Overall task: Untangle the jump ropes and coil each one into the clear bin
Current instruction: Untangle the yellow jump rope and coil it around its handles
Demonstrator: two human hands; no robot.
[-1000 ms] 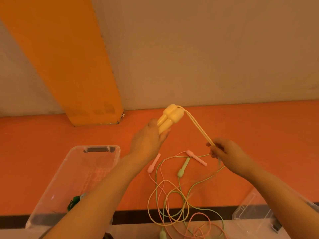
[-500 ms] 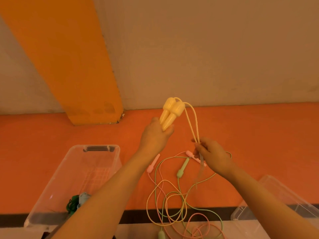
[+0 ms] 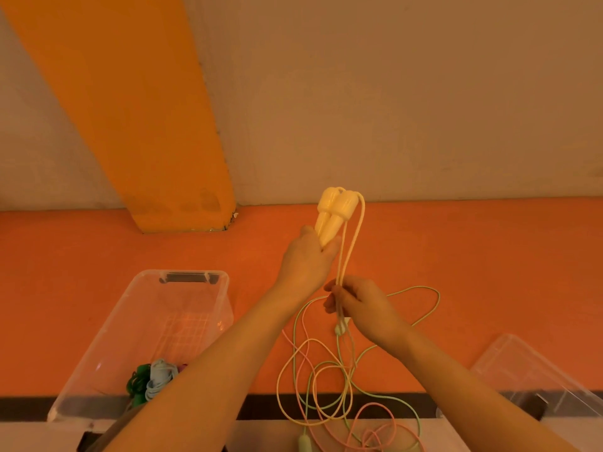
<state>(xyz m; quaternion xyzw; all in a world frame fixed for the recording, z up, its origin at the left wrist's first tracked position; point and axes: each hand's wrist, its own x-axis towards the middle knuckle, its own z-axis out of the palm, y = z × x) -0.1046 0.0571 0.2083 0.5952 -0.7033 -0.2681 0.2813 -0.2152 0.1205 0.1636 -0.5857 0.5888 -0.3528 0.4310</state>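
Holding both yellow handles (image 3: 334, 215) upright in a closed fist, the left hand (image 3: 306, 265) keeps the two ends of the yellow rope (image 3: 350, 249) together above the orange floor, which looks like the anchor for winding this rope into a coil. The right hand (image 3: 362, 305) sits just below and beside it, fingers curled around the doubled yellow cord so the two strands run side by side; gathering them this way would let the cord slide free of the others while staying paired.

Below the hands the cord drops into a loose tangle (image 3: 326, 383) of yellow, green and pink loops lying on the floor near its front edge, spilling over the dark strip onto the paler surface in front. A green handle (image 3: 340, 328) peeks out just under the right hand, and another green handle (image 3: 305, 443) lies at the bottom edge of the view.

The clear bin (image 3: 192, 308) stands on the floor left of the tangle, towards the front edge, with a few coiled ropes (image 3: 151, 380) already in its near end. A second clear container (image 3: 535, 376) lies at the right. By my judgement the yellow rope is only partly freed and not yet coiled.
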